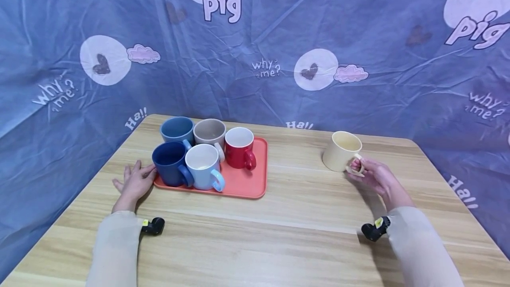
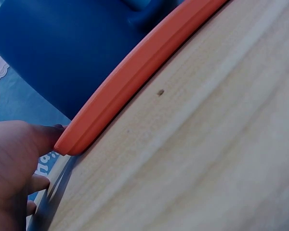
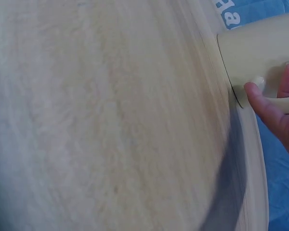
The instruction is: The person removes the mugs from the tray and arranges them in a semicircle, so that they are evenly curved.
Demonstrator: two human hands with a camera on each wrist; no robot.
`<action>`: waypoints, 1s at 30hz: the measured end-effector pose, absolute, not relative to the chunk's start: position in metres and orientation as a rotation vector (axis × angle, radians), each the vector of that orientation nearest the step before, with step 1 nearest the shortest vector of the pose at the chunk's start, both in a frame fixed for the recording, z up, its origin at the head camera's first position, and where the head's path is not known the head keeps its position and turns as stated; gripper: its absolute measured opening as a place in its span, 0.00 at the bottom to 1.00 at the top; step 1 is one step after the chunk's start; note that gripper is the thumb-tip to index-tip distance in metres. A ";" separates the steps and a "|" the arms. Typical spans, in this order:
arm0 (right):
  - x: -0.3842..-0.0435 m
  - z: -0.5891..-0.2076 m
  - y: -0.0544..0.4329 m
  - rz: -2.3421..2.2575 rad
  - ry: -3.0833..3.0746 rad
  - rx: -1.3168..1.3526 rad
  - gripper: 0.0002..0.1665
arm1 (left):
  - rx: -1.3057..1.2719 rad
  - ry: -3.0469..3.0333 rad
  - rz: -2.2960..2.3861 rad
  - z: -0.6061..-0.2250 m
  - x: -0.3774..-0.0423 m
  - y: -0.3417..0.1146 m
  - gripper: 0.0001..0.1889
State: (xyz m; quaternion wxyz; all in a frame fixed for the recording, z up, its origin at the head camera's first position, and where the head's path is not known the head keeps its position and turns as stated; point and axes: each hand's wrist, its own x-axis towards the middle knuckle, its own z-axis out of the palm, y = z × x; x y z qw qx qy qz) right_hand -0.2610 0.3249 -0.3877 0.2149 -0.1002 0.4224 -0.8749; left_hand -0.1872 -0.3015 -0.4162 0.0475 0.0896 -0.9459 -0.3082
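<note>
In the head view, my right hand (image 1: 378, 180) holds a cream mug (image 1: 340, 154) by its handle, on the right of the wooden table. The right wrist view shows the thumb and fingertips at the handle of the cream mug (image 3: 260, 53), whose base is at the tabletop. My left hand (image 1: 135, 183) is beside the left edge of a coral-red tray (image 1: 243, 191), its fingers spread loosely. A digit touches the corner of the tray (image 2: 130, 82) in the left wrist view, close to a dark blue mug (image 2: 58, 53).
On the tray are the dark blue mug, a teal-blue mug (image 1: 177, 128), a grey-brown mug (image 1: 209, 131), a light blue mug (image 1: 202, 169) and a red mug (image 1: 238, 154) with a white inside. A blue printed cloth (image 1: 271, 25) hangs behind the wooden table (image 1: 255, 242).
</note>
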 end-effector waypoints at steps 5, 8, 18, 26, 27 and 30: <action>-0.265 -0.390 0.329 -2.401 1.111 -0.362 0.24 | 0.283 -2.891 -0.942 -0.415 -0.187 -0.301 0.26; -0.268 -0.390 0.330 -2.391 1.083 -0.371 0.25 | 0.290 -2.895 -0.946 -0.416 -0.186 -0.301 0.26; -0.271 -0.387 0.334 -2.436 1.181 -0.261 0.19 | 0.277 -2.888 -0.926 -0.415 -0.186 -0.300 0.26; -0.272 -0.381 0.334 -2.488 1.215 -0.085 0.16 | 0.302 -2.898 -0.929 -0.412 -0.188 -0.299 0.26; -0.272 -0.380 0.334 -2.495 1.236 -0.070 0.16 | 0.302 -2.899 -0.928 -0.412 -0.188 -0.299 0.26; -0.272 -0.378 0.335 -2.531 1.329 -0.026 0.11 | 0.301 -2.900 -0.931 -0.413 -0.188 -0.300 0.26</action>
